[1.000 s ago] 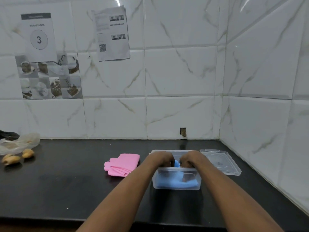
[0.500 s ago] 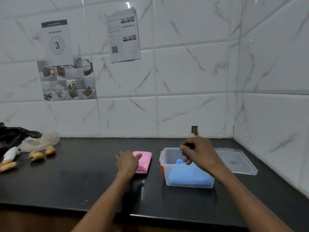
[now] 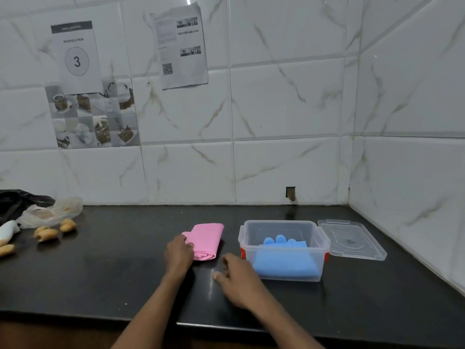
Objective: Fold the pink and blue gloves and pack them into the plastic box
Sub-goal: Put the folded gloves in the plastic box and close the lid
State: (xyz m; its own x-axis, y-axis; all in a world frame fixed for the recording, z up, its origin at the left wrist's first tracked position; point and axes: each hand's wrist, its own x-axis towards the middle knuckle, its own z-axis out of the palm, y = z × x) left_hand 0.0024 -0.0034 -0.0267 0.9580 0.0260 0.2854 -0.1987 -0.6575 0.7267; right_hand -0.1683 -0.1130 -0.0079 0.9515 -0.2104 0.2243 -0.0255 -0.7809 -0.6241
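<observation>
Over at the far left of the black counter [image 3: 100,273], a black bag [image 3: 17,200], a clear plastic bag [image 3: 52,212] and a few tan, peanut-looking bits [image 3: 47,233] are being left lying against the tiled wall. Two paper sheets are being shown up on the tiles: a "workstation 3" sign [image 3: 75,56] and a QR-code sheet [image 3: 180,46].

Moving along, the pink glove [image 3: 207,241] is sitting folded flat on the counter, just left of the box. Its near left edge is being touched by the left hand [image 3: 178,255], fingers curled onto the fabric; whether it's actually being pinched can't be told from this angle.

The right hand [image 3: 236,278] is being held low over the counter between the pink glove and the box, fingers loosely curled and nothing gripped in them.

Next, the plastic box [image 3: 284,224] is standing open, with the blue glove [image 3: 284,263] folded inside it, fingertips poking up toward the back wall. The clear lid [image 3: 352,240] is lying flat just to the right of the box, near the corner.
</observation>
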